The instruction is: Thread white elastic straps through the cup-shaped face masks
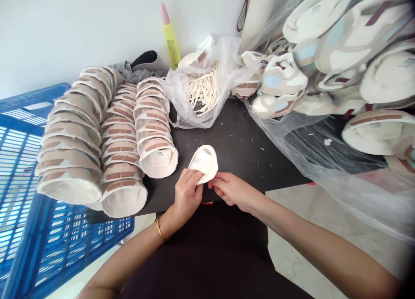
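A cream shoe upper point(212, 171) is held over the front of the black table, its white lining and a small printed label facing up. My left hand point(188, 191) is closed on its near left edge, fingers reaching into the opening and thumb underneath. With fingertips pinched together, my right hand point(231, 187) touches the upper's right edge; whether a small thing is also between those fingers is hidden. Left of my hands, stacked shoe uppers point(159, 160) stand in long nested rows, with brown and pale blue patches on them.
An open plastic bag point(177, 100) of cream laces point(204, 91) lies behind my hands. A yellow bottle point(171, 42) with a pink tip leans on the wall. More uppers point(282, 81) pile up at right on clear plastic sheeting point(311, 156). A blue crate point(35, 230) stands left.
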### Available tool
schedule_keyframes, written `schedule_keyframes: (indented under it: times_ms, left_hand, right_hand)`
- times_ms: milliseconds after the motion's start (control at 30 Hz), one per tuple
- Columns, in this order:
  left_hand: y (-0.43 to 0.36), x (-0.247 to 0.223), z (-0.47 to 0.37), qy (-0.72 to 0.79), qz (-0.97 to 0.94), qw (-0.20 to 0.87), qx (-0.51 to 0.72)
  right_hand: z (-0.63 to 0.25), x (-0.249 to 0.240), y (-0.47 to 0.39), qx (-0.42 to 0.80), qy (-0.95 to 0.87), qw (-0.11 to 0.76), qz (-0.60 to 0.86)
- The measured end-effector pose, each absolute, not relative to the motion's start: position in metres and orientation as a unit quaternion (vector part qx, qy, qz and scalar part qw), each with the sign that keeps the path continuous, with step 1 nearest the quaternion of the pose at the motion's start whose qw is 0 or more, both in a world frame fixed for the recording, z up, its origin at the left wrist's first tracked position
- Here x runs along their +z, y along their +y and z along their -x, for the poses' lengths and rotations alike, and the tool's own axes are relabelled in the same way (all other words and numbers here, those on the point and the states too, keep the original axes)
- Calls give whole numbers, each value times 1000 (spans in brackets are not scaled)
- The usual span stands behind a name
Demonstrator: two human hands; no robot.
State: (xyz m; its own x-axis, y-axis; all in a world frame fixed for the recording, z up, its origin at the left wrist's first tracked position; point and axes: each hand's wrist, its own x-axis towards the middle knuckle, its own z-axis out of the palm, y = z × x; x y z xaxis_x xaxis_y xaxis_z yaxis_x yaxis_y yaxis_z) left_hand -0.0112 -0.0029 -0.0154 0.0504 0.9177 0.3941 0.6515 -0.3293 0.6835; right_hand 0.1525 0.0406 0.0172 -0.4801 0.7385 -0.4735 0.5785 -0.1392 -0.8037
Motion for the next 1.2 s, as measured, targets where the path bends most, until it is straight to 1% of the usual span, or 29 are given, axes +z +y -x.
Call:
schedule_keyframes:
  times_ms: [33, 67, 167, 200, 267, 333, 400, 467, 533, 567, 600, 633, 767, 967, 1200]
  left_hand:
    - [-3, -15, 10, 552, -707, 158, 412]
    - [-3, -15, 9, 547, -709, 157, 417]
    - [-4, -13, 6, 529, -712, 182, 424]
    - [-4, -13, 5, 533, -704, 199, 424]
    - [-1, -13, 6, 568, -657, 245, 431]
    - [4, -13, 11, 622, -547, 325, 455]
    - [11, -13, 18, 633, -398, 440, 497]
    - [15, -12, 25, 585, -279, 550, 527]
    - [16, -9, 28, 525, -224, 619, 539]
    - [15, -8, 28, 504, -213, 640, 539]
    - [13, -6, 27, 487, -207, 657, 537]
    - [11, -5, 25, 472, -202, 670, 535]
    - [4, -5, 17, 435, -197, 700, 532]
    - [-1, -8, 12, 422, -205, 710, 525]
    - [-8, -13, 9, 428, -217, 704, 523]
  right_hand:
    - [-151, 17, 40, 548, -660, 68, 510]
    - [-149, 17, 39, 502, -691, 54, 517]
    - [-141, 22, 33, 306, -804, -26, 510]
    - [-140, 26, 32, 259, -820, -51, 507]
    - [-143, 37, 31, 225, -829, -82, 506]
    - [-152, 50, 29, 245, -825, -85, 502]
    - [-164, 59, 26, 315, -816, -42, 483]
    - [-173, 62, 21, 383, -787, 71, 479]
    - [-175, 57, 16, 402, -738, 201, 502]
    - [-172, 52, 15, 395, -716, 246, 521]
    - [-169, 48, 14, 386, -701, 269, 536]
    - [-164, 43, 14, 377, -694, 274, 548]
    - [-152, 34, 19, 359, -701, 240, 568]
    - [-154, 42, 23, 460, -652, 235, 554]
    - [-150, 37, 18, 478, -613, 247, 579]
